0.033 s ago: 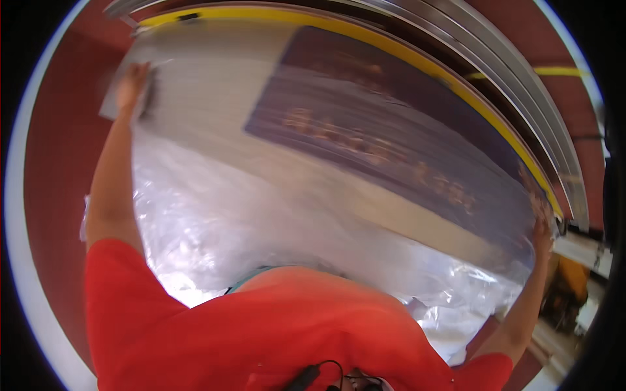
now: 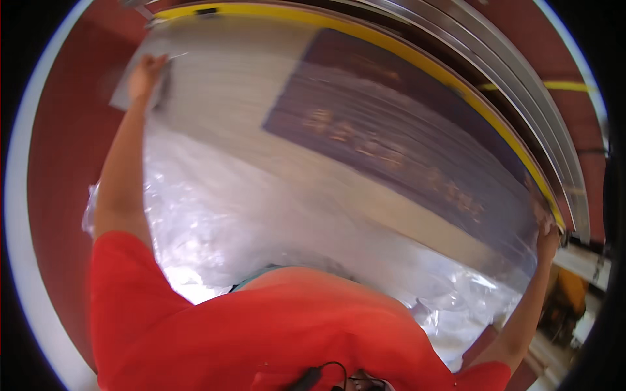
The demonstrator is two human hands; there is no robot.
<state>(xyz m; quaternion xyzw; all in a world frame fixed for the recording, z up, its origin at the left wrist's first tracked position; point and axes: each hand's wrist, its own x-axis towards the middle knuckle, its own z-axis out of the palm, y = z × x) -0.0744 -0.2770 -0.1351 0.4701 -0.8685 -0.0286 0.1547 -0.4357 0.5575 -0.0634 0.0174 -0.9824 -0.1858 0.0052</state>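
Clear plastic film [image 2: 215, 195] lies over a wide, pale flat panel [image 2: 228, 85] and hangs in shiny wrinkles towards my body. A dark purple-blue rectangle [image 2: 391, 111] with light printing shows through on the panel's right part. My arms are spread wide. At the panel's left end my left hand [image 2: 145, 77] is closed, with the film's edge pinched in its fingers. At the right end, by the corner, my right hand [image 2: 546, 236] is closed on the film's other side; its fingers are blurred and partly hidden.
A yellow strip [image 2: 391, 42] edges the panel's far side, with curved-looking metal rails [image 2: 515, 72] just beyond it. Reddish floor [image 2: 62, 143] shows at the left. An orange object [image 2: 570, 290] and pale parts stand at the lower right.
The panel and film have shifted slightly to the right in the view. Both hands stay at the ends, the left one a little farther right and up, the right one slightly lower.
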